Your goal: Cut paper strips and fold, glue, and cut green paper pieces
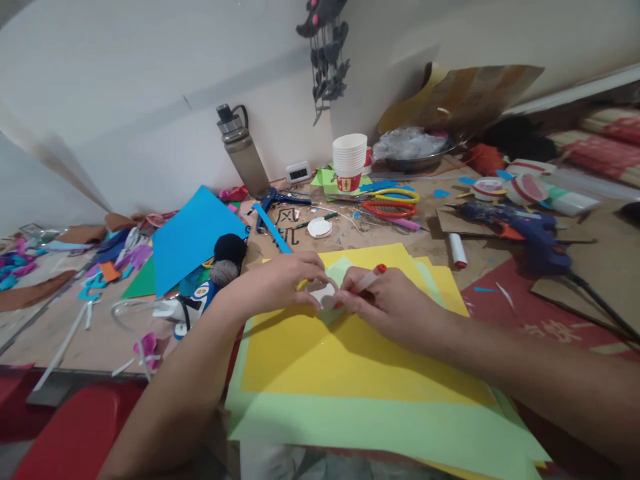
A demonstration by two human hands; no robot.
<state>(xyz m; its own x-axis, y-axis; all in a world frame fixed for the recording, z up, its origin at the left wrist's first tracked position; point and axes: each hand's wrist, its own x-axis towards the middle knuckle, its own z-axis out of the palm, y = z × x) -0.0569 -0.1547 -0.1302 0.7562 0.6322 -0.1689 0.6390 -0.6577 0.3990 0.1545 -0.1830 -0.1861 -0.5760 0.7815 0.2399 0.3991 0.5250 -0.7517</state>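
We see the pale green sheet (pixel 310 420) spread widest, across the bottom centre of the frame, with the yellow sheet (pixel 325 360) lying over it. Both look thin and light, limp enough to bend at a corner and likely to slide on each other; their bare edges at lower centre would be the place to take hold.

Next in size come our two hands, at the middle of the frame. Our right hand (pixel 385 307) is closed around a marker, pinching it between thumb and fingers. Our left hand (pixel 287 283) grasps a small white piece, its fingers arched over the top and its thumb at the lower side.

The marker (pixel 365 281) slants from upper right, red end high, down towards the left hand. We judge it light, rigid and smooth, so a pinch low on the barrel should steer it best. Whether its tip touches the white surface we cannot tell, as our fingers hide it.

Smallest is the small white piece (pixel 323 293), centre of the frame, above the yellow sheet. It looks like paper or thin card: nearly weightless, somewhat stiff, easily creased. We would hold it lightly by the rim, since hard pressure could dent it.
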